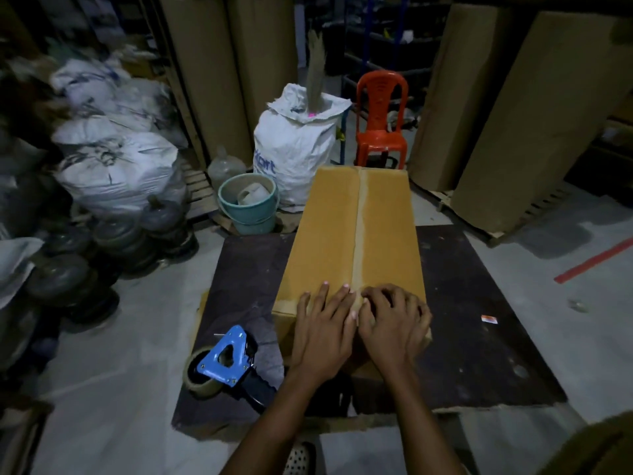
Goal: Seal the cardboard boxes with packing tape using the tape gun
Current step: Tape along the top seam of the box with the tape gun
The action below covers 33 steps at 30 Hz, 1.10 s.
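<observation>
- Head view: we see one long cardboard box point(349, 241) lying lengthwise on a dark board point(479, 303) that sits on the floor, with its near end right under the hands.
- A strip of packing tape point(361, 221) runs along the box's centre seam from the far edge to the near edge. The flaps look closed and flush beneath it.
- The left hand point(325, 323) lies flat on the box top just left of the seam, with its fingers straight and spread. It presses down and holds nothing.
- The right hand point(394, 320) sits touching the left, and its bent fingers have their tips on the near end of the tape. We cannot tell whether it pinches the tape or only rubs it down.
- The tape gun point(229, 358), blue-framed with its roll mounted, rests on the board just left of the box, and neither hand touches it.
- We judge the top seam of this box to be taped and the step in hand to be smoothing the strip at the near edge.
- We cannot see whether the tape wraps down the end faces or whether the underside is sealed.
- No other unsealed box shows, so we cannot say how many remain.
- Behind stand white sacks point(294, 142), a teal bucket point(248, 204) and an orange chair point(382, 114).
</observation>
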Available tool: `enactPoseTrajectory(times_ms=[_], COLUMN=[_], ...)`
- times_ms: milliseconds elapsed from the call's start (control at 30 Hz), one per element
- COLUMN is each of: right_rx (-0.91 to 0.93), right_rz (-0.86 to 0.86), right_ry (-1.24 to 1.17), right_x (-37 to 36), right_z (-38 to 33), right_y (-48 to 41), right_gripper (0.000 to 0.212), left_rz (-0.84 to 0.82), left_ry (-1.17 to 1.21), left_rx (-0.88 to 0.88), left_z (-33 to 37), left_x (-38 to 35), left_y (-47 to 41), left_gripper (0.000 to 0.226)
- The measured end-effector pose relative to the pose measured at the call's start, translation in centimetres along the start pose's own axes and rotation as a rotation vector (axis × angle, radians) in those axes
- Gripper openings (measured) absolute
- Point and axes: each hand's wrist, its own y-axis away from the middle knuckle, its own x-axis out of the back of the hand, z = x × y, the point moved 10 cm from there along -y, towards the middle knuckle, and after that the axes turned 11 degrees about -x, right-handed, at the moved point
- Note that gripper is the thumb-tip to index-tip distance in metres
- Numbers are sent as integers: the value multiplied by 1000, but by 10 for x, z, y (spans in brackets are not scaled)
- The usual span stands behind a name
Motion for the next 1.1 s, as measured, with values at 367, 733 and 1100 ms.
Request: enactPoseTrajectory(times_ms=[367, 733, 1100], right_rx=[43, 73, 58], right_rz=[-45, -88, -180], right_ry=[81, -55, -142], right_x=[0, 2, -10], right_z=[-2, -20, -12], right_y=[0, 17, 32], right_gripper=[25, 27, 41], left_rz=[-61, -57, -137], left_ry=[-53, -53, -80], left_rx=[117, 150, 84], left_z=[-13, -11, -10], left_x=[2, 9, -18], left_y=[17, 18, 40], left_gripper=[60, 62, 68])
